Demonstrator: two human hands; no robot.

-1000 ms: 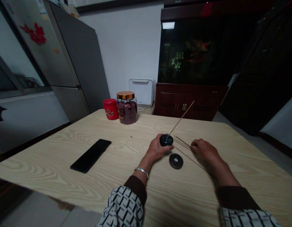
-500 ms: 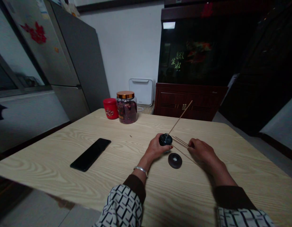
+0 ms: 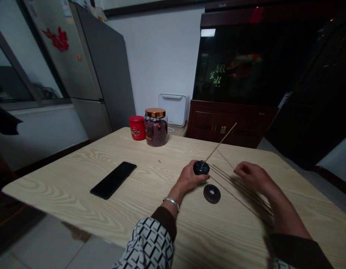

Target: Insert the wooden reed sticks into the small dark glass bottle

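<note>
My left hand (image 3: 187, 177) is closed around a small dark glass bottle (image 3: 200, 168) on the table. A thin brown stick (image 3: 221, 142) stands tilted in its mouth, leaning up to the right. To the right, my right hand (image 3: 251, 177) is raised a little, its fingers pinched on one end of another thin stick (image 3: 225, 159), slightly blurred, which points up and left. Under and beside that hand, several loose sticks (image 3: 231, 182) lie on the table. Just in front of the bottle rests a dark round lid (image 3: 212, 194) with a pale centre.
A black phone (image 3: 114, 180) lies on the left of the wooden table (image 3: 111, 231). At the far edge stand a red canister (image 3: 137, 128) and a clear jar (image 3: 156, 130) with a copper-coloured lid and dark contents. Behind are a fridge and a dark fish tank cabinet (image 3: 228, 119).
My right hand has lifted one stick off the bunch and moved slightly right, leaving the others on the table. My left hand still holds the bottle. The whole view has shifted slightly.
</note>
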